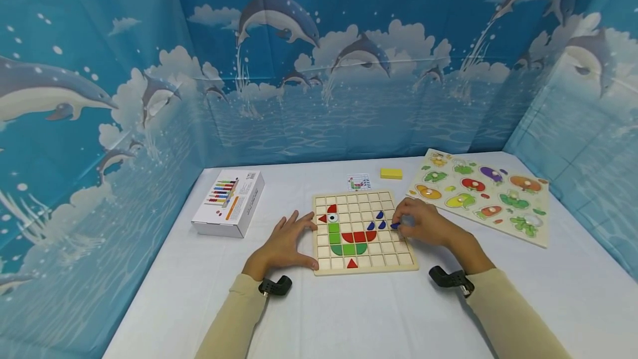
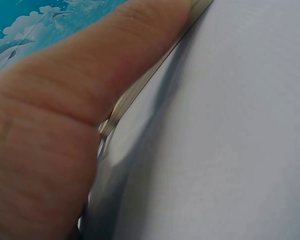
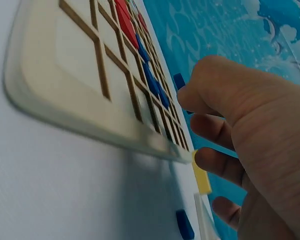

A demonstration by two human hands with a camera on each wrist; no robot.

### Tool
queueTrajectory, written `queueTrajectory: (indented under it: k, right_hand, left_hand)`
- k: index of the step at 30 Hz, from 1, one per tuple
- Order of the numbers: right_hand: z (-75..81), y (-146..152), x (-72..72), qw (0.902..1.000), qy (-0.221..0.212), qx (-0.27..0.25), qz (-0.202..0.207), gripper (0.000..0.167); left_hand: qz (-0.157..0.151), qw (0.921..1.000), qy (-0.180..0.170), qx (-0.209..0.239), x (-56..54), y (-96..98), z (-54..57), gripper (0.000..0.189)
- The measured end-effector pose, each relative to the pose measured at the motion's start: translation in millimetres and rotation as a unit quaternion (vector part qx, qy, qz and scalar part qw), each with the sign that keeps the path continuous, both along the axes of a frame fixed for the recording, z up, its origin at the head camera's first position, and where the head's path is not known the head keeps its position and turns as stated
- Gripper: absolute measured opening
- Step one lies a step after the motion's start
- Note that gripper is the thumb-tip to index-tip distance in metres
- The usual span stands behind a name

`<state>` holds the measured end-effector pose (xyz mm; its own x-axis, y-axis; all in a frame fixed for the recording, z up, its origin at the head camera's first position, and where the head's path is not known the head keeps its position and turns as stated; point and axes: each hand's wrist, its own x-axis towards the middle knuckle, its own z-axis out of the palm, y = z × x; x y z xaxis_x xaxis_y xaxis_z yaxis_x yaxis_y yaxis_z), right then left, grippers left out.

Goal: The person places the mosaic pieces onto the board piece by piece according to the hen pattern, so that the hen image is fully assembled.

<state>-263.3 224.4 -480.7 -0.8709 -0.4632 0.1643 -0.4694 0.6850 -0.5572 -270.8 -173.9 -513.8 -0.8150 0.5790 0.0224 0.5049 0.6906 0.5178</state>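
Note:
A wooden grid board lies on the table, bearing flat coloured pieces laid out like a bird. Green pieces, a red row, a white eye tile and a red triangle sit in its squares. Three blue half-round pieces rest toward its right side. Over the board's right edge my right hand pinches another blue piece between thumb and index finger. My left hand has its fingers spread, touching the board's left edge; its thumb rests along the corner.
A pattern card and a yellow block lie behind the board. The white box stands at left, and a vegetable puzzle board at right. One loose blue piece lies on the white tablecloth beside the grid board.

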Motion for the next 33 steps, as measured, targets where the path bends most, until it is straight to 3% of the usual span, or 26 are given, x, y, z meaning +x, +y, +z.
queueTrajectory:
  k: [14, 25, 33]
  right_hand:
    - [-4.2, -20, 7.9, 0.9988, -0.036, 0.013, 0.032, 0.025]
    - [-17.9, -12, 0.1, 0.9962, -0.066, -0.042, 0.038, 0.028]
    - [-17.6, -11, 0.8, 0.9947, -0.071, -0.056, 0.048, 0.026]
  left_hand:
    - [0.001, 1.0000, 0.000, -0.002, -0.1, 0.8, -2.0, 0.091]
    - [0.001, 0.9999, -0.004, -0.009, 1.6, 0.9, 3.4, 0.092]
    - [0.002, 0.9998, -0.001, -0.018, 1.4, 0.6, 4.6, 0.091]
